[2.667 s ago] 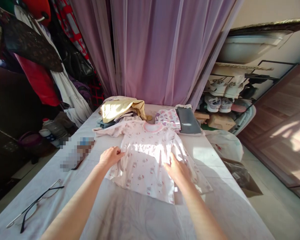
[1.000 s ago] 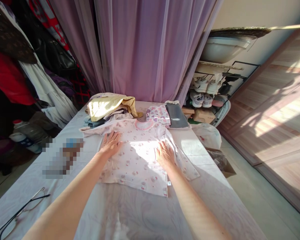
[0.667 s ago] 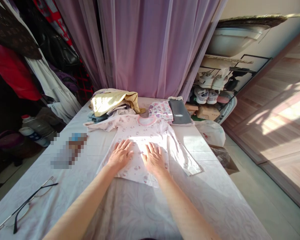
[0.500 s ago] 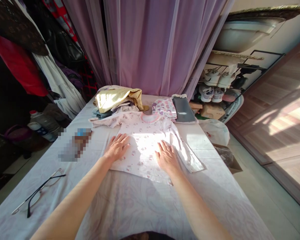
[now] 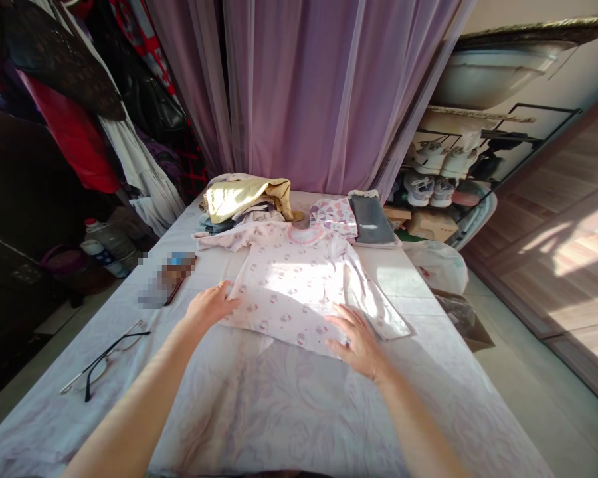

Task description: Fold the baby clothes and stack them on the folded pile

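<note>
The little pink-and-white long-sleeved top lies flat on the counter, at twelve o'clock from my hands. My left hand touches its edge at seven o'clock, and my right hand rests on its edge at five o'clock. The fingers on both hands are spread apart, not pinching anything. Glasses lie at eight o'clock from my left hand.

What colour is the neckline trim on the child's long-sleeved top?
The neckline trim is pink, best seen in the head view.
</note>
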The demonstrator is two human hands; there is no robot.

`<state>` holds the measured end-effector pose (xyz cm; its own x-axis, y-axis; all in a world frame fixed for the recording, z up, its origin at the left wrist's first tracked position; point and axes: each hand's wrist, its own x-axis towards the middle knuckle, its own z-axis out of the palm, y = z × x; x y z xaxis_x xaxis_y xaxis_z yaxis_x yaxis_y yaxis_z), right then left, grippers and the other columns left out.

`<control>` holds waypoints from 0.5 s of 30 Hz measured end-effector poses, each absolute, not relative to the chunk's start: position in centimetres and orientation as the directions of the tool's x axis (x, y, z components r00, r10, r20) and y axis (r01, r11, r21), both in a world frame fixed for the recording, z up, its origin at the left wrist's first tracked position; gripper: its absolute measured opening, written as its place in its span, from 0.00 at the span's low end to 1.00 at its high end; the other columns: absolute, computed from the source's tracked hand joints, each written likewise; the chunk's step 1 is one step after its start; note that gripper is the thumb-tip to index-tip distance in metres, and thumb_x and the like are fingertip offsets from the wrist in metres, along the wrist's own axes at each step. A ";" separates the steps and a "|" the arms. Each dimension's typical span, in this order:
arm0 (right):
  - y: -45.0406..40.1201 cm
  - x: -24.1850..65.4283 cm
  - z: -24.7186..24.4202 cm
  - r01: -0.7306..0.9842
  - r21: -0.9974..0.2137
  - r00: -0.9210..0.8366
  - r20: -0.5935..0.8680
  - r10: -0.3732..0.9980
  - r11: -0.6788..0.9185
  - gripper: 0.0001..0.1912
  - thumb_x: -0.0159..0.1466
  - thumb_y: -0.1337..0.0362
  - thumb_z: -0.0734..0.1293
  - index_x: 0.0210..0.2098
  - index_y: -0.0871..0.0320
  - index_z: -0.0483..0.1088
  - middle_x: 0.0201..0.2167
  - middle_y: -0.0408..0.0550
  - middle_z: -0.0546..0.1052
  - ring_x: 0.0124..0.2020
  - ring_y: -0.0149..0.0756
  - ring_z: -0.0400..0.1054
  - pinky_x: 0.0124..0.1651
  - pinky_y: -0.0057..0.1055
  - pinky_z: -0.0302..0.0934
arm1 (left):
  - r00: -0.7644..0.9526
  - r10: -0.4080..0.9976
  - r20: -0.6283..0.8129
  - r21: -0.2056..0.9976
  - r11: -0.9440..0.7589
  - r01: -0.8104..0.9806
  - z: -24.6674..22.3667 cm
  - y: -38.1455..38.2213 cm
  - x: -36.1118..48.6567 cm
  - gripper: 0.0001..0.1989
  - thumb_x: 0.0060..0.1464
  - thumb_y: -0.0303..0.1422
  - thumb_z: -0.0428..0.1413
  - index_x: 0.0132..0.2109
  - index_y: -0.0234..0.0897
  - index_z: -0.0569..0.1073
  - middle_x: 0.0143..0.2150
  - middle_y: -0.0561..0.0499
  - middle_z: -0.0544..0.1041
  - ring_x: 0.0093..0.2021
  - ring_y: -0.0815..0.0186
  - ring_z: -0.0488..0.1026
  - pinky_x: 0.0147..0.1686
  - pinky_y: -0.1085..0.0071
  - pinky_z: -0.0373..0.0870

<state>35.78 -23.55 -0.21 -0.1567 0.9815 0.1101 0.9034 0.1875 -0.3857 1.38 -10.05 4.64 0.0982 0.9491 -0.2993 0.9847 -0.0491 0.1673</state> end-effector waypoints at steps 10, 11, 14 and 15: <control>-24.9 37.7 0.3 0.846 -0.480 -0.298 -0.062 0.952 0.234 0.33 0.52 0.65 0.69 0.58 0.51 0.70 0.69 0.53 0.57 0.70 0.52 0.46 0.68 0.53 0.45 | 0.114 0.918 -0.379 0.861 0.305 0.406 5.0 -10.7 0.2 0.34 0.44 0.43 0.61 0.59 0.42 0.66 0.42 0.50 0.77 0.35 0.66 0.74 0.30 0.74 0.69; -24.9 37.8 0.1 0.842 -0.477 -0.306 -0.040 0.951 0.251 0.33 0.52 0.66 0.69 0.58 0.51 0.70 0.69 0.53 0.58 0.70 0.51 0.48 0.68 0.53 0.46 | 0.086 0.917 -0.389 0.864 0.331 0.381 4.9 -10.7 0.0 0.34 0.44 0.42 0.62 0.59 0.42 0.67 0.42 0.50 0.76 0.33 0.68 0.73 0.29 0.74 0.69; -24.9 37.8 -0.4 0.837 -0.461 -0.310 0.048 0.950 0.296 0.28 0.55 0.67 0.67 0.56 0.50 0.72 0.67 0.52 0.62 0.68 0.50 0.52 0.67 0.54 0.50 | 0.020 0.913 -0.408 0.781 0.338 0.524 4.4 -10.6 -0.5 0.33 0.46 0.37 0.60 0.61 0.39 0.65 0.40 0.50 0.76 0.29 0.69 0.71 0.27 0.73 0.68; -24.9 37.7 -0.6 0.835 -0.456 -0.306 0.079 0.949 0.307 0.26 0.56 0.66 0.67 0.55 0.50 0.73 0.66 0.52 0.63 0.68 0.50 0.54 0.66 0.54 0.51 | 0.003 0.922 -0.388 0.716 0.299 0.631 4.4 -10.6 -0.6 0.33 0.48 0.36 0.59 0.61 0.38 0.65 0.41 0.49 0.77 0.30 0.67 0.73 0.29 0.72 0.69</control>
